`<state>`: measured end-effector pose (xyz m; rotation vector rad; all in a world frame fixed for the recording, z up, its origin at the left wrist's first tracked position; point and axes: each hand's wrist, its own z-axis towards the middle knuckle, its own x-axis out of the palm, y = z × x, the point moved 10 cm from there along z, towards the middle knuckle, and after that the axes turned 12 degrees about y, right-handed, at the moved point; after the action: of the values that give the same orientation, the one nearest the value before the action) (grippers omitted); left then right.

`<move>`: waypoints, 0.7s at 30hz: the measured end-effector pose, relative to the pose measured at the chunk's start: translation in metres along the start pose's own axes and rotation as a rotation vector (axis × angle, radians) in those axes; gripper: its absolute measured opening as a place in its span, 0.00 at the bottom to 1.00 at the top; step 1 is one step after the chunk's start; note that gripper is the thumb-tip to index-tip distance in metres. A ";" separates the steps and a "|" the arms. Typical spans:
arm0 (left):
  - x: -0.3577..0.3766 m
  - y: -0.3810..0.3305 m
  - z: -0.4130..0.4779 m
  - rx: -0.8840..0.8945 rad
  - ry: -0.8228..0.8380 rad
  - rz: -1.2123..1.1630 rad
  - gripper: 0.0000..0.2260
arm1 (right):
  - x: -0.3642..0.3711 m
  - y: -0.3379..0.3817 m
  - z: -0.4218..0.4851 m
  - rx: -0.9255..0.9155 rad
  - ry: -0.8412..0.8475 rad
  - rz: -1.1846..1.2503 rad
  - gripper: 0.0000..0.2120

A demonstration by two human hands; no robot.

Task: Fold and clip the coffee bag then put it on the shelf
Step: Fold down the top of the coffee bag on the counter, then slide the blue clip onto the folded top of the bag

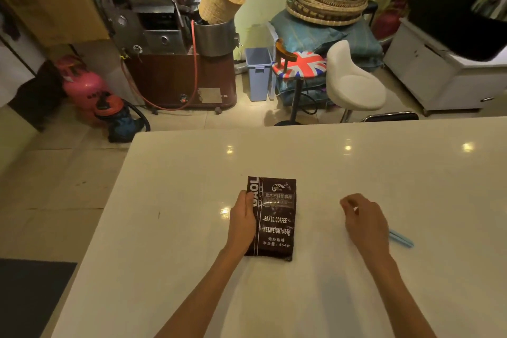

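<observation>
A dark brown coffee bag (pixel 275 223) with white print lies flat on the white table (pixel 192 228), its top pointing away from me. My left hand (pixel 242 218) grips the bag's left edge, thumb on the printed face. My right hand (pixel 365 223) hovers over the table to the right of the bag, fingers loosely curled with nothing in them. A light blue clip (pixel 400 239) lies on the table just right of that hand, partly hidden under it.
Beyond the table's far edge stand a white stool (pixel 354 82), a flag-patterned stool (pixel 300 64) and a blue bin (pixel 258 71). A coffee roaster (pixel 164 22), a pink gas cylinder (pixel 82 85) and stacked woven baskets (pixel 332 0) stand further back. No shelf is in view.
</observation>
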<state>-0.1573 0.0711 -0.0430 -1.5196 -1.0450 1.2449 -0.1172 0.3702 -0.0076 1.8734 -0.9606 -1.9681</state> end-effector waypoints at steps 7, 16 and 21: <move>0.003 -0.008 0.002 0.076 -0.035 0.034 0.10 | -0.013 -0.080 -0.017 0.075 0.130 -0.466 0.15; -0.005 -0.022 -0.006 0.193 -0.127 0.075 0.13 | 0.017 0.048 -0.029 -0.301 0.257 0.330 0.11; -0.003 -0.016 0.000 0.123 0.034 -0.075 0.10 | 0.049 0.103 -0.025 -0.411 0.446 0.218 0.14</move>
<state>-0.1586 0.0728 -0.0264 -1.3913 -0.9761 1.2049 -0.1254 0.2561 0.0183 1.7680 -0.5505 -1.4028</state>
